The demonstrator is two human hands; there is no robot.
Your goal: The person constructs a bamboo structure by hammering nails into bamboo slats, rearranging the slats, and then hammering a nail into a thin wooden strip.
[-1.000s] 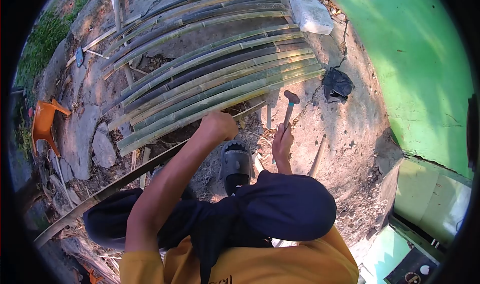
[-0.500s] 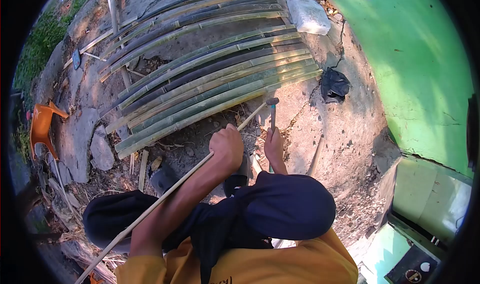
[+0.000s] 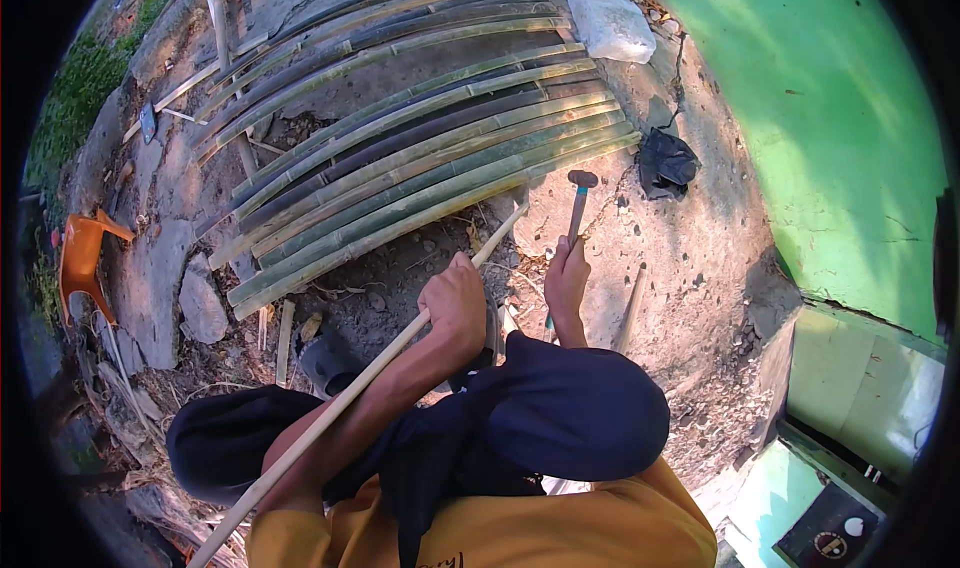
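My left hand (image 3: 457, 300) grips a long thin bamboo slat (image 3: 330, 420) that runs from the lower left up toward the mat. My right hand (image 3: 566, 278) holds a hammer (image 3: 578, 203) by its handle, head raised just off the mat's near right corner. A mat of split bamboo strips (image 3: 400, 158) lies on the ground in front of me, its near edge just beyond both hands. My knees in dark cloth fill the bottom of the view.
A white stone block (image 3: 610, 23) sits at the mat's far right end. A black bag (image 3: 667, 163) lies right of the mat. A green wall (image 3: 830, 118) rises on the right. An orange plastic chair (image 3: 80, 258) stands at left, with flat stones (image 3: 203, 303) nearby.
My left hand left the mat's edge, drew back and lifted the thin slat. The hammer dipped toward the ground and has come back up by the mat's corner.
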